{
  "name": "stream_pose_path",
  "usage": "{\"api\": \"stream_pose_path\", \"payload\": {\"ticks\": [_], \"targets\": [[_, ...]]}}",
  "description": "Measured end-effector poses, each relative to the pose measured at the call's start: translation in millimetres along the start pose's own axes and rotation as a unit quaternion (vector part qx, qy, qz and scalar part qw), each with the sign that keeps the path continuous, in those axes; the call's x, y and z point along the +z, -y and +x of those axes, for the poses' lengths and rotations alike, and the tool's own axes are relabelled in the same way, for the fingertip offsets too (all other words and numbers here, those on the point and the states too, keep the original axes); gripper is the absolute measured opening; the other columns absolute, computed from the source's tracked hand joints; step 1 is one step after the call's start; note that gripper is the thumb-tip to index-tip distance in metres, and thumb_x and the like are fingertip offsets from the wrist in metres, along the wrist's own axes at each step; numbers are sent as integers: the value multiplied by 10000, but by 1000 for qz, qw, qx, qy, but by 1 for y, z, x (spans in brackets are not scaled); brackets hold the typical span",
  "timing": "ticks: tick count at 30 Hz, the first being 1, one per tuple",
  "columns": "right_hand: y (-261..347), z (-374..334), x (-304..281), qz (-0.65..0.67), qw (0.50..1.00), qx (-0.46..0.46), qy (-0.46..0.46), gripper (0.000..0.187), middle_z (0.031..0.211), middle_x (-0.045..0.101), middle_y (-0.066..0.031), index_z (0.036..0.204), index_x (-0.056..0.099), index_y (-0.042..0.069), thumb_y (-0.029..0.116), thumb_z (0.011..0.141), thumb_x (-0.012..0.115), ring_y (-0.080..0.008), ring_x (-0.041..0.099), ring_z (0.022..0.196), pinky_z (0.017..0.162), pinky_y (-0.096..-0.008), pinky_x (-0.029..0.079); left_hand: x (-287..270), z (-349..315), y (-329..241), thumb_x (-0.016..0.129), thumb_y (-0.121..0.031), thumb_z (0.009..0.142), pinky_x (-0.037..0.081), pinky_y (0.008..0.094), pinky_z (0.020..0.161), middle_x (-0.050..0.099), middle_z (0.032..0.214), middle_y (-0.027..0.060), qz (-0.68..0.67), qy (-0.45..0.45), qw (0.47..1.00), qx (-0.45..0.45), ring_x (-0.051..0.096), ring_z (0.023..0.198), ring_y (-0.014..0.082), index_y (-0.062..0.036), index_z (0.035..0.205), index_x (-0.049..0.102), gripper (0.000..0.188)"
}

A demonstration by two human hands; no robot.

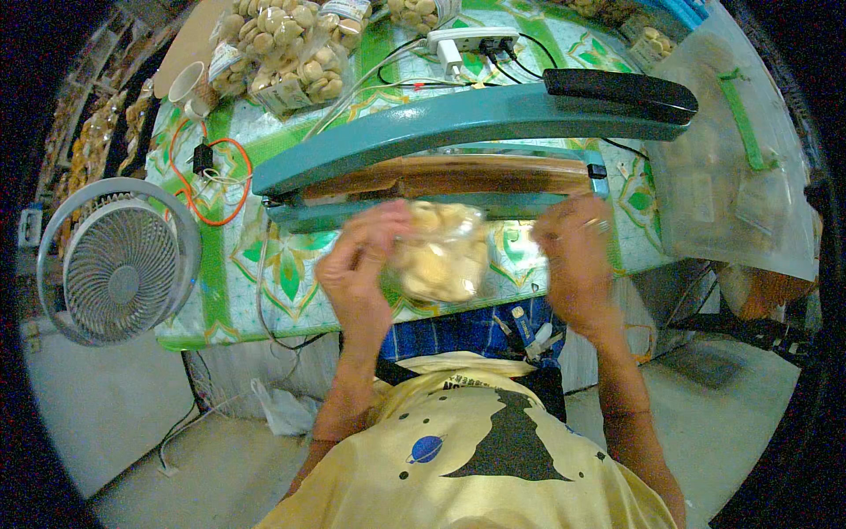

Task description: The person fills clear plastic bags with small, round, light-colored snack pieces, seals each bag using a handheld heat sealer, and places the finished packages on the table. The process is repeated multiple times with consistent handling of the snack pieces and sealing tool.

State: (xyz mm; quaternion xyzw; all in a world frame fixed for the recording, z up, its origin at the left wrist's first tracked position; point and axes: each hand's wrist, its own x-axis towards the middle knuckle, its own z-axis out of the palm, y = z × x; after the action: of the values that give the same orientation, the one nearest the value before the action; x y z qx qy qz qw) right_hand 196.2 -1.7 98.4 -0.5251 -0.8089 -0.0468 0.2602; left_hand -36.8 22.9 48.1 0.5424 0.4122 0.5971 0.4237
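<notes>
A clear plastic bag of round, pale cookies (441,264) hangs over the table's front edge, slightly blurred. My left hand (363,260) pinches the bag by its upper left part, fingers closed. To the right of the bag and apart from it is my right hand (577,256), its fingers curled but smeared by motion, so whether anything is in them is unclear. Just beyond both hands stands a teal impulse sealer (414,132), its long arm raised at the right end by a black handle (621,97). A brown strip runs along its base.
Several filled cookie bags (286,53) lie at the back left, near a paper cup (189,88). A white power strip (473,37) with plugs sits at the back. At left is a round fan (122,264) beside an orange cable (211,220). A large translucent bag (740,159) stands at right.
</notes>
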Motion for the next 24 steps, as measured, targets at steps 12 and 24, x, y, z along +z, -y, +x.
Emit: {"api": "stream_pose_path", "payload": {"ticks": [12, 24], "targets": [[30, -26, 31, 396, 890, 211, 84, 274, 1078, 610, -126, 1224, 549, -20, 64, 966, 511, -230, 608, 943, 851, -328, 479, -13, -21, 16, 961, -242, 423, 287, 394, 1145, 377, 1492, 141, 105, 206, 970, -80, 380, 1365, 288, -61, 1498, 270, 1291], [-85, 3, -49, 492, 780, 316, -223, 180, 827, 621, -53, 994, 641, 0, 154, 972, 550, -142, 584, 734, 693, -278, 485, -176, 102, 17, 614, -354, 935, 390, 449, 1067, 425, 1456, 64, -164, -214, 961, -63, 461, 1283, 241, -122, 1430, 410, 583]]}}
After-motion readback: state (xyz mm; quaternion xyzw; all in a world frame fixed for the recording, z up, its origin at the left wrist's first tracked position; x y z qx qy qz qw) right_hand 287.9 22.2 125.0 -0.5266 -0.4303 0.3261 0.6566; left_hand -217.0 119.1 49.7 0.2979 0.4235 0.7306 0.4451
